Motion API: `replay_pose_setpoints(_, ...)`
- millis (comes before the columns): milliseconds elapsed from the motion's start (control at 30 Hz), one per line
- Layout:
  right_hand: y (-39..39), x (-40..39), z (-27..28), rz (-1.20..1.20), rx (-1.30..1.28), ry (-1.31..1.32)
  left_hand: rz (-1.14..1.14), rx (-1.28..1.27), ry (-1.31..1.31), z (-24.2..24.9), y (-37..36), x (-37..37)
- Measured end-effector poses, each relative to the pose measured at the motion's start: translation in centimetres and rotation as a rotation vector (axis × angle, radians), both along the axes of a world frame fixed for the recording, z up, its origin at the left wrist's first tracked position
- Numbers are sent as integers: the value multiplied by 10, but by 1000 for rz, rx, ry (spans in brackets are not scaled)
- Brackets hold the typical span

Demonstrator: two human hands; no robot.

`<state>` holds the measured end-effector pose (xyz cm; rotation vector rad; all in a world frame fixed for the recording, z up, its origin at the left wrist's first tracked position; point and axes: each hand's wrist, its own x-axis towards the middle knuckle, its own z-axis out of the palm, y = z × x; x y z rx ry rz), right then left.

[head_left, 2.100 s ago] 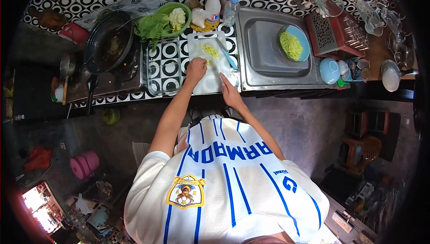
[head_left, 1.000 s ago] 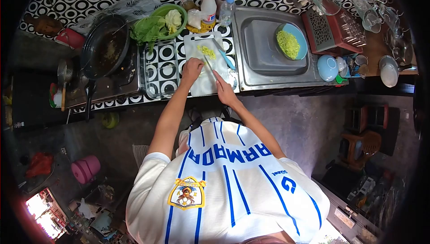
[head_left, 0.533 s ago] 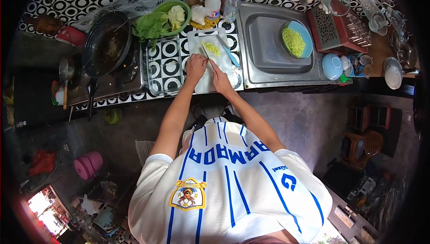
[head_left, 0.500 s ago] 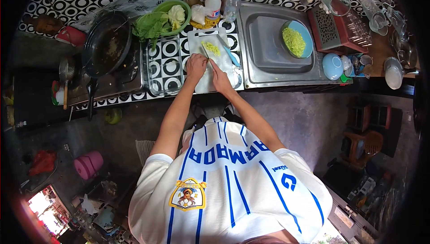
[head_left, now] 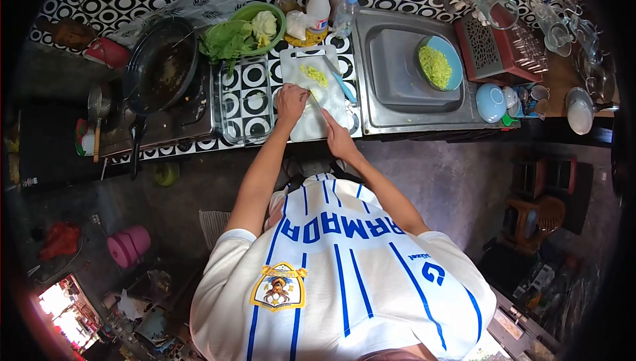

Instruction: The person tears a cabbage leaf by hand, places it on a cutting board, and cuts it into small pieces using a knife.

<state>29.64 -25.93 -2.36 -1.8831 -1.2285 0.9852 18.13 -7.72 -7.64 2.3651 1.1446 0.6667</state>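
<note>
My right hand (head_left: 338,137) grips a knife (head_left: 317,99), its blade pointing up and left toward my left hand. My left hand (head_left: 291,101) is closed with curled fingers at the left side of the white cutting board (head_left: 315,122); what its fingers press on is mostly hidden, with only a pale bit showing beside the blade. Small yellow-green chopped vegetable pieces (head_left: 314,74) lie on the board just beyond the knife tip. A second knife with a light blue handle (head_left: 346,88) rests along the board's right edge.
Left of the board sit a glass dish (head_left: 244,134), a green basin (head_left: 277,37) of leafy vegetables and a black wok (head_left: 162,72) on the stove. Bottles (head_left: 319,4) stand behind. On the right, a blue bowl (head_left: 456,77) of chopped vegetable rests on a grey tub (head_left: 397,89) over the sink.
My right hand and the knife have shifted slightly right and toward my body, the blade lying at a lower angle. My left hand stays nearly in place.
</note>
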Motion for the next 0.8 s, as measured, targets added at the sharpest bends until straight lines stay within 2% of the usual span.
replay_pose_setpoints(33,7,1,5,7,-79,12,-1,-8,17,0,-1,-1)
replay_pose_setpoints(167,40,4,-19,-32,53,30,-12,-35,45,3,3,0)
replay_pose_setpoints(333,46,6,-12,-77,71,97,-1,9,30,10,-1,-1)
replay_pose_setpoints(533,50,7,-9,-10,24,120,-6,-8,36,5,2,0)
replay_pose_setpoints(633,54,12,-20,24,126,149,-6,-90,85,7,8,1)
replay_pose_setpoints(800,54,21,-28,93,163,163,-14,-69,122,2,11,-2)
